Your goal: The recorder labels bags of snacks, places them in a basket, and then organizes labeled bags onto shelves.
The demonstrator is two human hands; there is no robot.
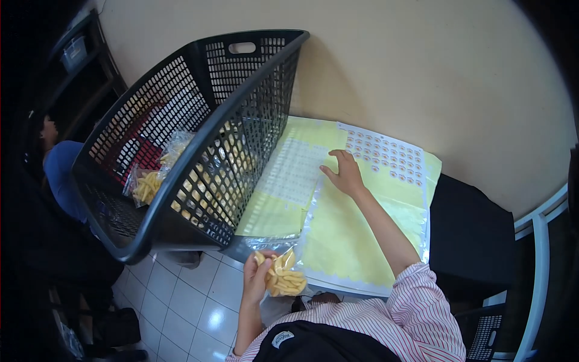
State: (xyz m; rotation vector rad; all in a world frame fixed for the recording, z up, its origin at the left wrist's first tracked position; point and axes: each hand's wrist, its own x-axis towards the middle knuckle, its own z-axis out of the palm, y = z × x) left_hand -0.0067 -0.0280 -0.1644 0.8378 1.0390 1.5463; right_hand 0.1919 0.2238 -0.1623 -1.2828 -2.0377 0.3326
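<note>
In our left hand (pixel 256 280) the fingers close round one side of a clear bag of yellow snack pieces (pixel 286 279), held low by the near edge of the table. Our right hand (pixel 348 176) hangs loosely open over the sheets, thumb parted from half-curled fingers; it seems to hold nothing, though we cannot tell whether a fingertip touches the paper.

Our grip takes only one side of the bag, so a slack thumb could let it slip, perhaps to the tiled floor (pixel 205 301). If the mouth is unsealed (we cannot make it out), tipping might spill the pieces. A careless sweep of our right forearm could crease or drag the sheets.

The bag's film is thin, glossy and wrinkled; the pieces inside are stubby, curved sticks. The yellow backing sheet (pixel 362 235) looks smooth and slick, and small round stickers (pixel 386 151) line its far part in rows. To the left, the dark basket (pixel 208 131) is rigid plastic, pierced with slots, holding more bags (pixel 146 186).
</note>
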